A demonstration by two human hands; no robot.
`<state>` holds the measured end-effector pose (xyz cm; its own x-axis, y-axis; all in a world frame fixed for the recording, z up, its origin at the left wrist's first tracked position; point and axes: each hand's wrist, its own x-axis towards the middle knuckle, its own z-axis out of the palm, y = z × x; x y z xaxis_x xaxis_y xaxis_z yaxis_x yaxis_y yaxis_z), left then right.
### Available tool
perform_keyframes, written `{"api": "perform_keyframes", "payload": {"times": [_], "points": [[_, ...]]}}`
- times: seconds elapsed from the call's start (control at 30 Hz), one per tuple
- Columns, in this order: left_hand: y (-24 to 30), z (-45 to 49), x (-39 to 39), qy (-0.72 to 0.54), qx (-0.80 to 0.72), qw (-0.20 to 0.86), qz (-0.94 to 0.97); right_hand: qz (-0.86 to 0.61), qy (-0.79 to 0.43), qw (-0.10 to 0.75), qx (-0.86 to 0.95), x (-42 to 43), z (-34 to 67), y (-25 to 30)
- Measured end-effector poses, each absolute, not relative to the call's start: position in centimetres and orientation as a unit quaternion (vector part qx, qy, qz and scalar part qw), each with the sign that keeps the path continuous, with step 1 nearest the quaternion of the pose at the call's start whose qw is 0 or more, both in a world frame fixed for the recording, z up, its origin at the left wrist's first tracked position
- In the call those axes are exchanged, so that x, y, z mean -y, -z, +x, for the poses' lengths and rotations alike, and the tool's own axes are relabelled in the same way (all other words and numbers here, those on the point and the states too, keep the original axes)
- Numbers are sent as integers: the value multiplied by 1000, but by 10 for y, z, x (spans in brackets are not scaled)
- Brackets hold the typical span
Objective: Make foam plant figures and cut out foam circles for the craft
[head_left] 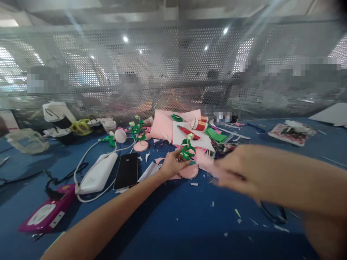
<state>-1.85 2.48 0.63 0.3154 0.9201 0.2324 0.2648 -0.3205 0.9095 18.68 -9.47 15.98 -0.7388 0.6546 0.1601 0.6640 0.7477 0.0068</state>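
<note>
Past both my hands stands a grey mesh screen [173,72], and under them spreads the blue table [162,224]. Beyond my left hand [175,164] lies a big pink sheet [162,124], with a smaller white sheet [179,140] overlapping it. To the left of that hand I have a purple box [48,213] farthest off, then a white power bank [99,173] with a white cord round it, and nearest, a black phone [127,171]. My left fingers are closed together low on a paper tree [187,148], green strips curling around its upright stem, with its round pink base [189,171] on the table just by my thumb. My right hand [235,171] is to the right of the tree and badly blurred; some pink shows at its fingertips, but I cannot tell whether I'm gripping it. A second tree [138,131] stands beyond my left hand and to its left. Past my hands, between them, two glue bottles [199,124] lie on the paper, a red cutter [189,132] on the white sheet beside them. Smallest are the paper scraps [194,184] strewn nearer me, between and below my hands.
</note>
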Motion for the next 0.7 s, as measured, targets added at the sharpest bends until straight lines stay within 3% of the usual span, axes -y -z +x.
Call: {"api": "perform_keyframes", "payload": {"times": [0.07, 0.13, 0.3, 0.47, 0.63, 0.7], "points": [[-8, -19, -25, -406, -416, 400, 709, -268, -60, 24, 961, 106, 170, -166], [-9, -20, -25, -410, -410, 398, 711, -265, -64, 6, 962, 109, 157, -168], [-13, -20, -23, -415, -412, 383, 715, -461, 143, 11, 876, 101, 150, -159], [-19, -18, -19, -410, -415, 405, 704, -250, -18, -10, 968, 121, 144, -153], [-18, -18, -20, -422, -406, 414, 697, -370, 166, 52, 912, 118, 150, -152], [-15, -19, -22, -421, -401, 415, 700, -389, 154, 61, 906, 115, 155, -154]]}}
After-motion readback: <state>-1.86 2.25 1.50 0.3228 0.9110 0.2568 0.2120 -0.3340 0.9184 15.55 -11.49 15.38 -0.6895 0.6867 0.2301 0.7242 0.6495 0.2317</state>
